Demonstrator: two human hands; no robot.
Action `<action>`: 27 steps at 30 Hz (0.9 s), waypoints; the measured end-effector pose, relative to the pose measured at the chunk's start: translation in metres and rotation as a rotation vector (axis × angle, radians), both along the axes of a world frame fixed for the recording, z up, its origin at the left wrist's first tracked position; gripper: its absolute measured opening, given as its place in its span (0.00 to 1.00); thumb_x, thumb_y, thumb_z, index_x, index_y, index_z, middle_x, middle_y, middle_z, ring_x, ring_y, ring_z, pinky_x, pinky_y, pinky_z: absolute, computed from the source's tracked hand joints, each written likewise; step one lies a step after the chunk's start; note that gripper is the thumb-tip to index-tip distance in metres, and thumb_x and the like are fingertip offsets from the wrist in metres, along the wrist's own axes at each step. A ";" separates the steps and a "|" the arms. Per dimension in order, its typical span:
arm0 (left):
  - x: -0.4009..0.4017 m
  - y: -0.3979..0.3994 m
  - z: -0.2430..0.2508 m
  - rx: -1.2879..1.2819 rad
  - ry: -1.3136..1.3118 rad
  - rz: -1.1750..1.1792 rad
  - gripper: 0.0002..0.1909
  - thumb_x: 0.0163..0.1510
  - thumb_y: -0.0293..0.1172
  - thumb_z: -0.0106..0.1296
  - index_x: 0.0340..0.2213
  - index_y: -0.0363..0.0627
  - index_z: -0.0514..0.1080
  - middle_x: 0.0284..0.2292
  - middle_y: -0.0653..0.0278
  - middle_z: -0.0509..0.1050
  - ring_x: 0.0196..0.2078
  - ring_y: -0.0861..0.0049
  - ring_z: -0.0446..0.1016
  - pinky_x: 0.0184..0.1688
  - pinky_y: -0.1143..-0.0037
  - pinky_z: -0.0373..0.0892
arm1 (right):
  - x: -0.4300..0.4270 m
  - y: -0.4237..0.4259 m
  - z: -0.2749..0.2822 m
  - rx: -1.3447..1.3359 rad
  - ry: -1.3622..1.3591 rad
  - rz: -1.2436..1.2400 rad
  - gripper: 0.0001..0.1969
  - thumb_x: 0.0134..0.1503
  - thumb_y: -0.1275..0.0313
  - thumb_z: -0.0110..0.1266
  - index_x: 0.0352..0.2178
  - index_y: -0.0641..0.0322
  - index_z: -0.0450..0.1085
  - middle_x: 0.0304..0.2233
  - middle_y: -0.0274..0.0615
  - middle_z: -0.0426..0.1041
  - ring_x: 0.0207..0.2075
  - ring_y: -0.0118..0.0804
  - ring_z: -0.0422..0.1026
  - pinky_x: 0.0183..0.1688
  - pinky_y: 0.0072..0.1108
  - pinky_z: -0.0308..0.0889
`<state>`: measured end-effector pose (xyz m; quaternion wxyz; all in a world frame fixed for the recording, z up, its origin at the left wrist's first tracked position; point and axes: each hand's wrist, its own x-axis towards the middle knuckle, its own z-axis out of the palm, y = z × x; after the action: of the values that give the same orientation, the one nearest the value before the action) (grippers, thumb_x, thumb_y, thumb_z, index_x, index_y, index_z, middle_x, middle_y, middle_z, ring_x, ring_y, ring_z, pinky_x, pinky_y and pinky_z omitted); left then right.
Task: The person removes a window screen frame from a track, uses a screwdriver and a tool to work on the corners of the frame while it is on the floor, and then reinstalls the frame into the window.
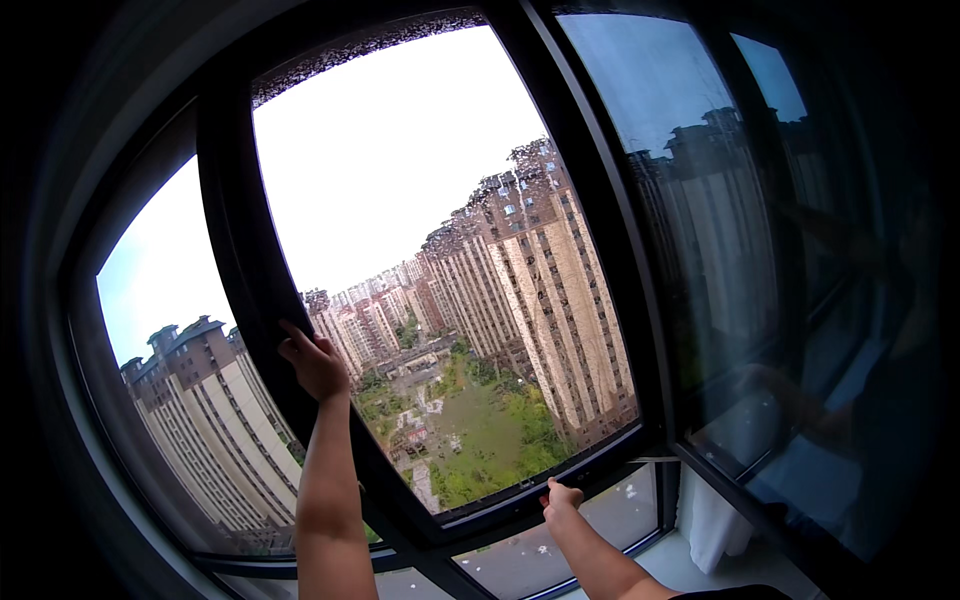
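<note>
A tall dark-framed window panel [442,300] fills the middle, its pane or screen speckled with water drops. My left hand [319,365] grips the left upright [259,285] of its frame, index finger stretched across the dark profile. Lower down, my right hand [561,501] has its curled fingers against the bottom rail [517,504], thumb on the edge. Something small and red shows beside that thumb; I cannot tell what it is. Both forearms reach up from the bottom of the view.
A glazed sash [705,225] stands swung inward on the right, reflecting buildings and an arm. A fixed pane [187,337] is at the left. White cloth [716,529] hangs by the pale sill at lower right. Outside, tall apartment blocks [540,277] rise above greenery far below.
</note>
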<state>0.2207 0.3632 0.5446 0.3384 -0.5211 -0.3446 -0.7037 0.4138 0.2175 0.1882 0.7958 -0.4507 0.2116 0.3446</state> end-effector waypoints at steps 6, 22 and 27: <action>0.002 -0.001 0.000 -0.022 -0.008 -0.016 0.32 0.52 0.30 0.41 0.57 0.41 0.46 0.39 0.47 0.59 0.33 0.56 0.69 0.30 0.68 0.72 | -0.002 -0.003 0.002 -0.006 0.009 -0.009 0.10 0.50 0.76 0.56 0.32 0.66 0.62 0.32 0.42 0.67 0.28 0.36 0.67 0.25 0.26 0.66; -0.006 -0.004 0.001 0.001 0.002 0.004 0.32 0.51 0.30 0.42 0.57 0.40 0.47 0.40 0.47 0.59 0.35 0.56 0.68 0.31 0.68 0.72 | -0.005 0.007 -0.008 -0.052 -0.004 -0.039 0.09 0.48 0.76 0.58 0.25 0.66 0.64 0.27 0.43 0.69 0.21 0.35 0.67 0.17 0.24 0.64; -0.005 -0.001 0.003 -0.020 -0.002 -0.032 0.32 0.52 0.31 0.42 0.57 0.41 0.46 0.40 0.46 0.59 0.36 0.55 0.68 0.32 0.67 0.71 | 0.000 0.013 -0.015 -0.015 0.001 -0.051 0.09 0.48 0.76 0.58 0.25 0.65 0.64 0.26 0.42 0.69 0.21 0.33 0.67 0.17 0.24 0.64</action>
<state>0.2161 0.3617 0.5477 0.3217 -0.5292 -0.3436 -0.7060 0.4134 0.2309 0.1731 0.8008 -0.4511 0.2260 0.3227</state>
